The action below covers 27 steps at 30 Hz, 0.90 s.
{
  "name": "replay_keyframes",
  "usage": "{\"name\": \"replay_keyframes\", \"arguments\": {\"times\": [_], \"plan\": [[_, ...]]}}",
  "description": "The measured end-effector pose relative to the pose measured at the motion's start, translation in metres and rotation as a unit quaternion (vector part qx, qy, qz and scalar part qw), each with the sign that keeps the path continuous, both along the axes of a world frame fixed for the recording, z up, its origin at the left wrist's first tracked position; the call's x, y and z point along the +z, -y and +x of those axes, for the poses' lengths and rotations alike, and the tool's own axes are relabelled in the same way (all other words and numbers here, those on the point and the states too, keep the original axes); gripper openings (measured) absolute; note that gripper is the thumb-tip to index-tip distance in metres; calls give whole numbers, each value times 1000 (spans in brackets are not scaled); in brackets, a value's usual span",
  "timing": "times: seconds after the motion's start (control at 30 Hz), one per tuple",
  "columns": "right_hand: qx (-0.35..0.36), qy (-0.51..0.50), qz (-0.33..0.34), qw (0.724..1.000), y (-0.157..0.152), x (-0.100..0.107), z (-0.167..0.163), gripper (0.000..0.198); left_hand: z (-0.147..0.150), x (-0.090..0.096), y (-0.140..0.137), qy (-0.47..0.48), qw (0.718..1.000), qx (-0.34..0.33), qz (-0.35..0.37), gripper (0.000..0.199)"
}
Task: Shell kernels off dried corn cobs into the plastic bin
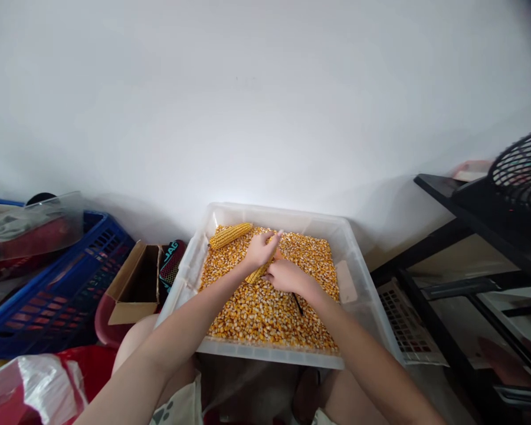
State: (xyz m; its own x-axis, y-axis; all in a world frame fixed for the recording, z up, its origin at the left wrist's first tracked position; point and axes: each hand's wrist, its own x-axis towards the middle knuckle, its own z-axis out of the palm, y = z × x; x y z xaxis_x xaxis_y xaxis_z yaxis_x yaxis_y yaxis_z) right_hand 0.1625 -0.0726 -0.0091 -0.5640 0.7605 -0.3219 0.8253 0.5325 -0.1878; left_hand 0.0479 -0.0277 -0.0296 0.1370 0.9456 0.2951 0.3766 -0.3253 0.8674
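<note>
Centrally in the frame, the left hand [262,249] and right hand [287,275] meet at 1 corn cob [253,276]; their grip I cannot tell.

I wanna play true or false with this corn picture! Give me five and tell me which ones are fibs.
1. The plastic bin has loose kernels in it. True.
2. Both hands are outside the bin. False: the left hand and right hand are over the kernels, at a corn cob.
3. Another cob lies near the bin's far left corner. True.
4. The big basket on the left is green. False: the basket is blue.
5. The cardboard box is open on top. True.
</note>
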Motion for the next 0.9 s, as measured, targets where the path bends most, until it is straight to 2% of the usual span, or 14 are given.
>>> {"name": "replay_keyframes", "arguments": {"times": [0.07, 0.17, 0.3, 0.57, 0.7, 0.9], "plan": [[-11, 6, 6, 1000, -1, 3, 1, 34, -10, -4, -11, 88, 995, 36, -39, 51], [-35, 11, 18, 999, -2, 5, 3, 40, -25, -9, -26, 220, 965, 67, -127, 49], [-42, -1, 28, 999, -3, 4, 3, 42, -35, -14, -34, 303, 933, 102, -163, 45], [-37, 7, 32, 999, 0, 3, -4, 40, -30, -10, -30, 287, 941, 83, -161, 47], [-39, 19, 46, 998, 4, 6, -9, 38, -26, -10, -28, 244, 955, 73, -150, 49], [-23, 17, 28, 999, 4, 7, -7, 34, -9, -9, -16, 139, 984, 48, -100, 49]]}}
